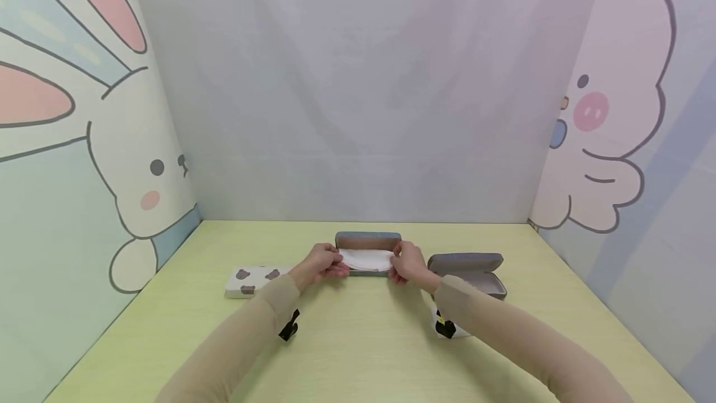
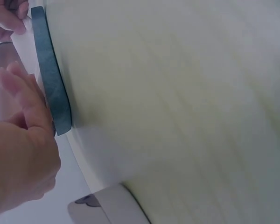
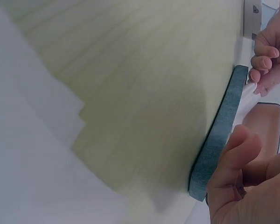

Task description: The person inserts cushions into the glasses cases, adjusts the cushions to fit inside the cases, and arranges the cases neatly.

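Observation:
An open blue-grey glasses case (image 1: 368, 236) stands near the back middle, its brown-lined lid raised at the rear. A folded white cloth (image 1: 366, 259) lies across its base. My left hand (image 1: 322, 261) pinches the cloth's left end between thumb and fingers. At the opposite end, my right hand (image 1: 410, 262) pinches the cloth too. The right wrist view shows the right hand (image 3: 245, 175) at the near end of the case's teal front wall (image 3: 219, 133). In the left wrist view, the left hand (image 2: 25, 126) hides part of the cloth (image 2: 27, 49).
A closed white case with brown bear prints (image 1: 254, 281) lies to the left. On the right stands a second open grey glasses case (image 1: 468, 262). A white item with black and yellow marks (image 1: 445, 327) and a black-patterned thing (image 1: 289, 326) are partly covered by my forearms.

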Demonstrator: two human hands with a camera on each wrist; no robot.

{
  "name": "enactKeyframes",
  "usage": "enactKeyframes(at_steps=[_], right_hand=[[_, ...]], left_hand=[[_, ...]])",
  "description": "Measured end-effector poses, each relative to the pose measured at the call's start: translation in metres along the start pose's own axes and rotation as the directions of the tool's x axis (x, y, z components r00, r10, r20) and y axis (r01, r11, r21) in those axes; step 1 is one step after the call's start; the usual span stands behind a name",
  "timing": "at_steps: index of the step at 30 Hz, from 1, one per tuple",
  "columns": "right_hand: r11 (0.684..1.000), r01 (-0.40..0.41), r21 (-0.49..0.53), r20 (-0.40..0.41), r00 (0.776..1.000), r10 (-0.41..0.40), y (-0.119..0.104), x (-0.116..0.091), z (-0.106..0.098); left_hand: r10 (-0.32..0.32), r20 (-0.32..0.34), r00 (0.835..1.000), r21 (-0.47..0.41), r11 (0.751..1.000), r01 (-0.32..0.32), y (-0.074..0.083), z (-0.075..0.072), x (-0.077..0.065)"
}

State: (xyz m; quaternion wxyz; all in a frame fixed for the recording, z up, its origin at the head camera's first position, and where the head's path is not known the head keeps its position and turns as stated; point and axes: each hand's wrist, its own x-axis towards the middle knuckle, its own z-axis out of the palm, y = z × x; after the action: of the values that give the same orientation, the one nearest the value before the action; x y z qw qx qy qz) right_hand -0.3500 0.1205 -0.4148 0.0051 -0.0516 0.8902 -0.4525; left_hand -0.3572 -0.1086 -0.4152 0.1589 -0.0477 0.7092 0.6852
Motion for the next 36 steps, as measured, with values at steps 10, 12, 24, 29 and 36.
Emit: enactKeyframes(at_steps=[10,12,24,29,36], right_hand=[[0.994,0.086,-0.067,-0.004,0.996,-0.086,0.006,-0.004,0.001],[0.993,0.081,-0.083,-0.004,0.997,-0.082,0.005,-0.006,0.001],[0.988,0.012,-0.153,-0.022,1.000,-0.016,0.006,-0.010,0.002],[0.985,-0.004,-0.174,0.039,0.999,0.011,0.007,-0.010,0.002],[0.980,0.006,-0.197,0.052,0.999,0.004,0.009,-0.009,0.001]], left_hand=[[0.065,-0.035,0.997,0.157,0.986,-0.059,-0.002,0.005,-0.001],[0.086,-0.044,0.995,0.231,0.970,-0.074,-0.003,0.005,-0.002],[0.093,-0.107,0.990,0.456,0.889,-0.034,-0.007,0.003,-0.004],[0.067,-0.052,0.996,0.432,0.901,-0.039,-0.008,0.004,-0.006],[0.074,-0.038,0.997,0.415,0.908,-0.051,-0.009,0.004,-0.006]])
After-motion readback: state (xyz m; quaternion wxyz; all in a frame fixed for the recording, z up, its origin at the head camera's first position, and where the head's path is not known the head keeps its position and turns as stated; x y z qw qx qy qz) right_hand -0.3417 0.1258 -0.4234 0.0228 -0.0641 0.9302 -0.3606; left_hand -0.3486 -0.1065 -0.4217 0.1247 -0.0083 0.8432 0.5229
